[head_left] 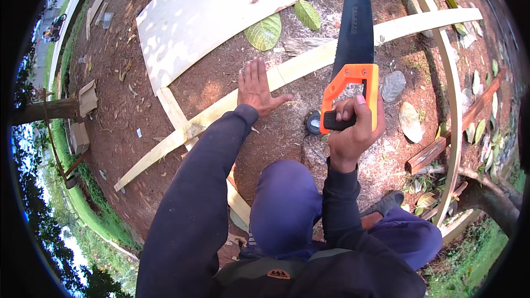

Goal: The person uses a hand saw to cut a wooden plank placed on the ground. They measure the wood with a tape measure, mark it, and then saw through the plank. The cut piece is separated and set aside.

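Observation:
My right hand is wrapped round the orange and black handle of a hand saw. Its dark blade points away from me and passes over a long pale wooden strip; whether the teeth touch the wood I cannot tell. On that same strip my left hand lies flat, fingers stretched forward and thumb out to the right. A thin line crosses the strip just right of this hand. Near the saw handle, a round dark tape measure sits on the ground, partly hidden by the saw.
A large pale board lies beyond the strip. Another wooden strip passes beneath the long one at left. At right stand a curved-looking long strip and a reddish-brown piece of wood. Fallen leaves dot the soil.

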A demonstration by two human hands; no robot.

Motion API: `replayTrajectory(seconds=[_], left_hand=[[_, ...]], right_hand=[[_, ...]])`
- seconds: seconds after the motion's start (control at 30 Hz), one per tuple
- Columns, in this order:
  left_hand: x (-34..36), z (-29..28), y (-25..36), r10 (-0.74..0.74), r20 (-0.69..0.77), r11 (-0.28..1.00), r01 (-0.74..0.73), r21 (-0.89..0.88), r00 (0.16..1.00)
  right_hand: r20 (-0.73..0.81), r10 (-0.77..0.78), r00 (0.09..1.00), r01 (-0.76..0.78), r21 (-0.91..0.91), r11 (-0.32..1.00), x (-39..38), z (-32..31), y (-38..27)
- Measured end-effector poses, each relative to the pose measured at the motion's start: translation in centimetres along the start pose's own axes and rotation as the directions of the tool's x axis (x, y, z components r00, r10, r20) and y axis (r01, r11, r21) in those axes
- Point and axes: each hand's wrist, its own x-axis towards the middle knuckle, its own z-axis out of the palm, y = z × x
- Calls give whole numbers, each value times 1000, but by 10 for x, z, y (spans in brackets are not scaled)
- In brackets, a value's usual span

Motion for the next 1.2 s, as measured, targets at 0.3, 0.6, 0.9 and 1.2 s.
replayTrajectory(seconds=[0.3, 0.6, 0.9, 1.2], left_hand=[[-3, 3, -10, -25, -196, 999, 32, 30, 980], [-9, 28, -17, 164, -411, 986, -140, 88, 897], [-11, 42, -27, 248, -493, 968, -191, 165, 834], [-5, -40, -57, 296, -111, 885, -316, -343, 949]], right_hand=[[123, -70, 990, 89, -156, 984, -32, -69, -9], [-18, -83, 996, 76, -245, 966, -87, -145, 31], [-75, -281, 957, 210, -489, 847, -60, -201, 37], [-190, -293, 937, 184, -446, 876, -62, -214, 28]])
